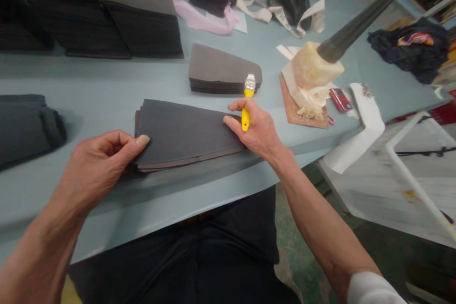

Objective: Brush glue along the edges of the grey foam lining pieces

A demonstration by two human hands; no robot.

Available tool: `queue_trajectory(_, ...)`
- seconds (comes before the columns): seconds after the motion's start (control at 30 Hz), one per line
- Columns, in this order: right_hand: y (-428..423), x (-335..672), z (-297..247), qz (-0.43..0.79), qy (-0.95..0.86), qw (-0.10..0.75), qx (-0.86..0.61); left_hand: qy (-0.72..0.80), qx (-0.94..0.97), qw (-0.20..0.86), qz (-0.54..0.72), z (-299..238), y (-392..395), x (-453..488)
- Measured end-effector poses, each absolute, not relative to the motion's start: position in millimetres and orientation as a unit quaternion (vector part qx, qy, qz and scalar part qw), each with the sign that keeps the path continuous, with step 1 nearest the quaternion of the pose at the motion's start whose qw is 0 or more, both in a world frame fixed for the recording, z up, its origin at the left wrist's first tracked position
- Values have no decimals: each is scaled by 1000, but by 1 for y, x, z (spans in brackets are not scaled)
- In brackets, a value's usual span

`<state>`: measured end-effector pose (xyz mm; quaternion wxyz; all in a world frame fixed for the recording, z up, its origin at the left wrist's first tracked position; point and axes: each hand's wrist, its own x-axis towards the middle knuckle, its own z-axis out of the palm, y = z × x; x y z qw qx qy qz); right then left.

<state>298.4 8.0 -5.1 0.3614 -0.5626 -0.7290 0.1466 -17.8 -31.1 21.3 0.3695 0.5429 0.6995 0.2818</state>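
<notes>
A small stack of dark grey fabric pieces [181, 133] lies near the front edge of the pale blue table [107, 90]. My left hand [101, 164] grips the stack's left corner, thumb on top and fingers curled under. My right hand [254, 128] rests at the stack's right end, closed around a yellow-handled tool [246, 102] with a whitish tip pointing up, one finger stretched onto the fabric.
Another stack of brown-grey pieces [223, 69] lies behind. Tall dark piles [142, 19] stand at the back left, a dark bundle [24, 126] at the left edge. A yellowish block with a dark cone [317, 69] sits on a brown sheet to the right, beside scraps.
</notes>
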Motion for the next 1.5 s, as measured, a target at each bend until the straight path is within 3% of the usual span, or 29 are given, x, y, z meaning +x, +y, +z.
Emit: queue_trajectory(1.5, 12, 298, -12, 196, -716, 402, -536, 713, 529, 345, 304, 20, -34, -13)
